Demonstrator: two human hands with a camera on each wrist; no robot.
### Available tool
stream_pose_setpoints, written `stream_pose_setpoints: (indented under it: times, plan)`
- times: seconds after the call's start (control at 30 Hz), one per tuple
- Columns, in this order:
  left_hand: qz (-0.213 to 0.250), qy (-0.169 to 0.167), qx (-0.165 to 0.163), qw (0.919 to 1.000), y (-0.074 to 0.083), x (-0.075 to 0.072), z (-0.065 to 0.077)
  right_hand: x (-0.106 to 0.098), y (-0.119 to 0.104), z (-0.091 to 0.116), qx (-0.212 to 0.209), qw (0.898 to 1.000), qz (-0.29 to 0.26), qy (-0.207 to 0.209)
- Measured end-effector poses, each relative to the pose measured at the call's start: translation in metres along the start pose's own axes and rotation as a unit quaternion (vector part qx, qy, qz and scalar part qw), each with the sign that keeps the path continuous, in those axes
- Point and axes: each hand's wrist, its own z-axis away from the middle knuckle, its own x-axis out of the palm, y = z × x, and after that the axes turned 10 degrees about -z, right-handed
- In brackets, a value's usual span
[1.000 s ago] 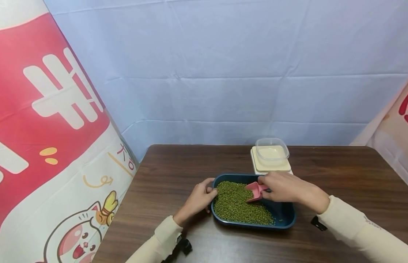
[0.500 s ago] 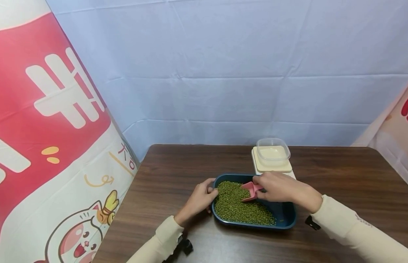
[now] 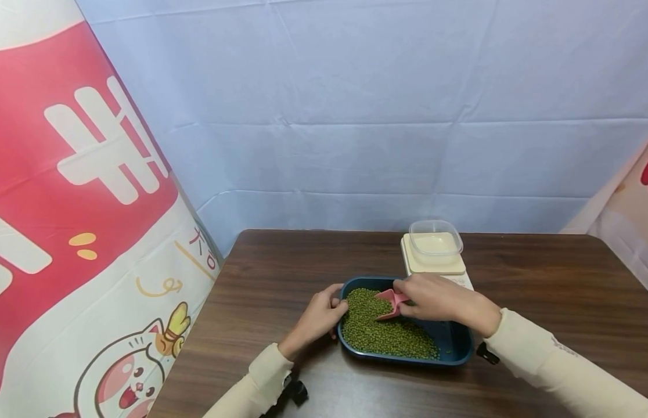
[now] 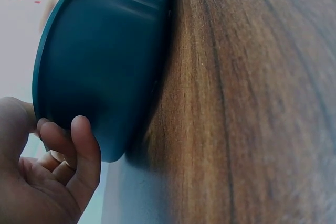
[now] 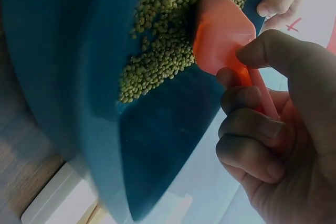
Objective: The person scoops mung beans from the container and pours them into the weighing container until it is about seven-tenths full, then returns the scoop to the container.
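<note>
My right hand [image 3: 434,299] grips the handle of a pink scoop [image 3: 389,306], with fingers curled round it and the thumb laid along its top in the right wrist view. The blade of the scoop sits in green mung beans [image 3: 376,337]. These are heaped toward the left of a dark blue rectangular tub [image 3: 456,339], whose right end shows bare floor and a few stray beans. At the tub's left end my left hand [image 3: 320,314] pinches the rim, thumb over the edge and fingers against the outer wall [image 4: 100,66].
Just behind the tub stands a white kitchen scale [image 3: 460,280] with a cream top. It carries a clear plastic container [image 3: 435,247]. Everything rests on a dark wooden table [image 3: 282,258], with a pale cloth backdrop [image 3: 324,157] behind its far edge.
My right hand has pushed the scoop leftward, deeper into the mung beans. The left hand keeps its hold on the tub's rim, and the tub stays put.
</note>
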Motion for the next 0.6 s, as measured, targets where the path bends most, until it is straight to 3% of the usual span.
stream_pose_setpoints:
  times: [0.6]
  plan:
    - [0.000,-0.004,0.010,0.9999,-0.0008,-0.0002,-0.0006,0.0030,-0.0025,-0.0099,-0.015,1.000,0.001,-0.020]
